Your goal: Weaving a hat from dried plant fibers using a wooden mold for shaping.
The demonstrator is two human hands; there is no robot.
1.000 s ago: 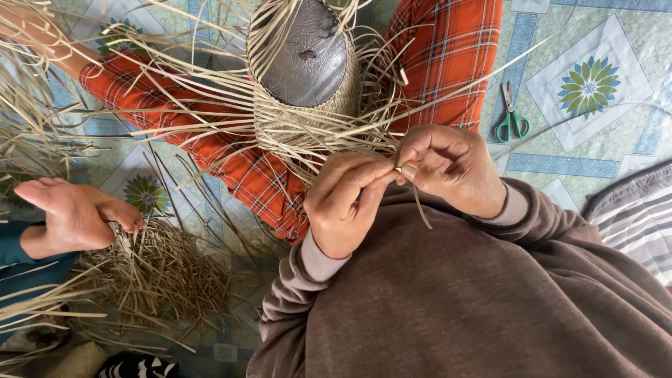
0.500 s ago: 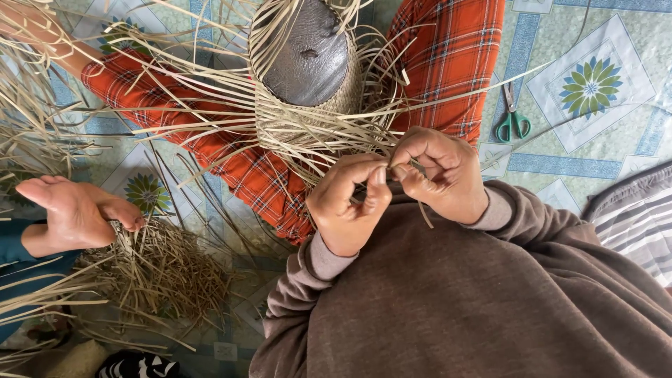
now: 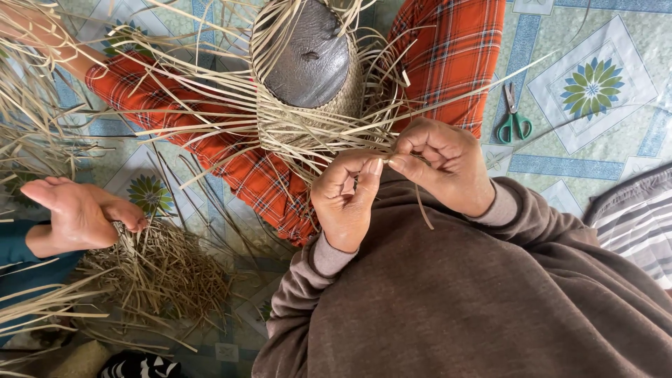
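Patterned floor mat (image 3: 595,91) lies under you, green scissors (image 3: 514,122) apart. Your left hand (image 3: 346,199) and right hand (image 3: 444,168) pinch one straw strand (image 3: 422,206) at the woven basket (image 3: 308,119) edge, fingers (image 3: 371,171) clenched on it.

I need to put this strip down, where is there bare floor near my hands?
Bare patterned floor lies right of the green scissors, above the striped cloth. Left is crowded: loose strips, someone's foot. Both hands, left hand and right hand, pinch strips at the basket.
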